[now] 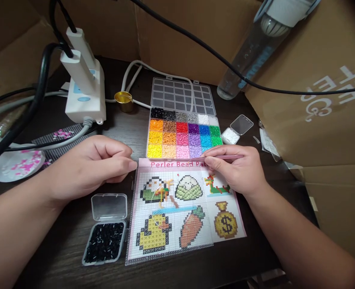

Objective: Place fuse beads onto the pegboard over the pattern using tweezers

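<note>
A pink Perler bead pattern sheet (225, 224) with pictures of a penguin, duck, carrot and money bag lies on the dark table under a clear pegboard (171, 216). My left hand (96, 166) rests curled at the sheet's upper left corner, fingertips touching the pegboard's edge. My right hand (236, 168) is closed around thin tweezers (222, 157) lying across its fingers, above the dragon picture. Just beyond both hands stands an open bead box (183, 134) with many coloured compartments.
A small open case of black beads (105, 241) sits left of the sheet. A small case of white beads (231, 135) is right of the bead box. A white power strip (85, 94) with cables, a gold cap (123, 100), a clear bottle (249, 60) and cardboard boxes (331, 100) surround the table.
</note>
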The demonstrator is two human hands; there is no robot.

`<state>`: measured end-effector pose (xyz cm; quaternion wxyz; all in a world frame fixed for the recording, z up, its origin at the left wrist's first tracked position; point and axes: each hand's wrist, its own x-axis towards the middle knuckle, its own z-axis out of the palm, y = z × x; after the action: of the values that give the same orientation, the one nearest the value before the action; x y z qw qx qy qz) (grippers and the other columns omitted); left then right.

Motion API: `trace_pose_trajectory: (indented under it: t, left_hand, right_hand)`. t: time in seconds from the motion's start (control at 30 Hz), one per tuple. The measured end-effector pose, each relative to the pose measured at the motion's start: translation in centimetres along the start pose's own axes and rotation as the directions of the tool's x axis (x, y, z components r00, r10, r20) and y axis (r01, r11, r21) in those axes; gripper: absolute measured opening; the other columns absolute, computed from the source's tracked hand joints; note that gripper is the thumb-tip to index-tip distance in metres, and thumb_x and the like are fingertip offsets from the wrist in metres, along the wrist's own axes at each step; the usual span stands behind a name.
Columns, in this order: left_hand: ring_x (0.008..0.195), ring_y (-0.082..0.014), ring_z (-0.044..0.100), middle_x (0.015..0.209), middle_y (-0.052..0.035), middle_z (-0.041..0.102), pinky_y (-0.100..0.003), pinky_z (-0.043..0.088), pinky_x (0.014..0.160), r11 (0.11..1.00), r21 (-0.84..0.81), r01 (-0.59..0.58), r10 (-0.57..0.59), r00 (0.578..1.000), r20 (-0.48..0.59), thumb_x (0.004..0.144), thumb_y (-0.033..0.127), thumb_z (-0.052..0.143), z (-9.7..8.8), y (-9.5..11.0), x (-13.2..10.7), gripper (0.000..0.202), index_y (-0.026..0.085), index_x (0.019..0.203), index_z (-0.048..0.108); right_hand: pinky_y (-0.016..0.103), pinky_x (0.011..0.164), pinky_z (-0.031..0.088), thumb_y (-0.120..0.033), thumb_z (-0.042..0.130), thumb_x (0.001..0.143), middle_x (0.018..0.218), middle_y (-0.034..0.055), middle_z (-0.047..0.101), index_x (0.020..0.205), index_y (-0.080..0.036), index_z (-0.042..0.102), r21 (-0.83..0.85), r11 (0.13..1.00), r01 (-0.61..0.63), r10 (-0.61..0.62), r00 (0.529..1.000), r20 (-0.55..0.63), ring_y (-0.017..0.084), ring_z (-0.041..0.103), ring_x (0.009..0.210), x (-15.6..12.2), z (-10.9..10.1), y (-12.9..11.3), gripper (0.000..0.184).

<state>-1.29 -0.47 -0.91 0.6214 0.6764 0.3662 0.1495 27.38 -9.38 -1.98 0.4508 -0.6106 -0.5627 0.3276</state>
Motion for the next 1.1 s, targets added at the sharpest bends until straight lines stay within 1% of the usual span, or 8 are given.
trace_pose_trajectory:
  t: [0.1,0.23,0.47,0.7,0.83,0.97,1.1]
  left_hand:
    - [0.042,-0.005,0.026,0.045,0.0045,0.033,-0.019,0.023,0.037,1.0,0.006,0.019,-0.019,0.999,-0.036,0.081,0.035,0.06,0.13,0.1,0.0,0.046,0.019,0.047,0.034]
    - [0.041,-0.0041,0.026,0.044,0.0046,0.032,-0.017,0.021,0.036,0.999,0.026,0.028,-0.027,0.999,-0.046,0.08,0.036,0.06,0.39,0.46,-0.06,0.046,0.019,0.047,0.033]
    - [0.039,-0.0035,0.025,0.043,0.0052,0.03,-0.017,0.021,0.035,1.0,0.011,0.02,-0.019,0.997,-0.079,0.081,0.033,0.06,0.79,0.69,-0.01,0.047,0.018,0.046,0.033]
    - [0.039,-0.0041,0.025,0.043,0.0048,0.031,-0.018,0.02,0.035,0.999,0.027,0.022,-0.021,0.998,-0.059,0.08,0.033,0.06,0.52,0.55,0.04,0.046,0.019,0.046,0.033]
    - [0.04,-0.0041,0.027,0.043,0.0044,0.033,-0.017,0.021,0.035,0.999,0.038,0.018,-0.016,0.999,-0.048,0.079,0.035,0.061,0.46,0.36,0.13,0.045,0.019,0.046,0.036]
    - [0.039,-0.004,0.025,0.042,0.0048,0.031,-0.018,0.021,0.035,1.0,0.024,0.01,-0.008,0.999,-0.051,0.079,0.034,0.062,0.52,0.53,0.23,0.047,0.019,0.045,0.033]
    - [0.039,-0.0032,0.025,0.042,0.0053,0.031,-0.016,0.021,0.036,1.0,0.025,0.012,-0.01,0.999,-0.049,0.079,0.034,0.062,0.61,0.88,0.06,0.047,0.018,0.045,0.034]
  right_hand:
    - [0.025,0.046,0.051,-0.024,0.076,0.075,0.068,0.0043,0.073,0.076,-0.017,0.076,0.044,0.999,-0.028,0.028,0.999,-0.019,0.014,0.065,0.05,-0.02,-0.15,-0.06,0.007]
    - [0.026,0.047,0.052,-0.027,0.078,0.074,0.057,0.0021,0.069,0.077,-0.017,0.076,0.117,0.992,-0.037,0.041,0.998,-0.037,0.014,0.063,0.048,0.02,-0.28,0.06,0.011]
    - [0.028,0.047,0.052,-0.027,0.077,0.074,0.055,0.0013,0.067,0.077,-0.017,0.076,0.165,0.985,-0.044,0.048,0.999,-0.016,0.014,0.062,0.048,0.03,-0.23,0.14,0.011]
    - [0.027,0.046,0.052,-0.028,0.078,0.075,0.068,0.0044,0.072,0.076,-0.018,0.076,0.196,0.98,-0.034,0.028,0.999,0.033,0.014,0.063,0.05,-0.57,-0.1,-0.14,0.011]
    - [0.027,0.048,0.053,-0.03,0.078,0.075,0.068,0.0048,0.072,0.077,-0.017,0.076,0.182,0.983,-0.039,0.033,0.999,0.038,0.014,0.064,0.052,-0.53,-0.11,-0.05,0.013]
    - [0.027,0.048,0.053,-0.03,0.078,0.074,0.068,0.0043,0.072,0.076,-0.017,0.075,0.204,0.978,-0.04,0.035,0.999,0.027,0.013,0.063,0.051,-0.35,-0.17,0.13,0.013]
    - [0.027,0.046,0.052,-0.028,0.078,0.074,0.068,0.0042,0.072,0.076,-0.018,0.075,0.228,0.973,-0.049,0.043,0.999,0.032,0.013,0.063,0.05,-0.31,-0.2,0.1,0.011]
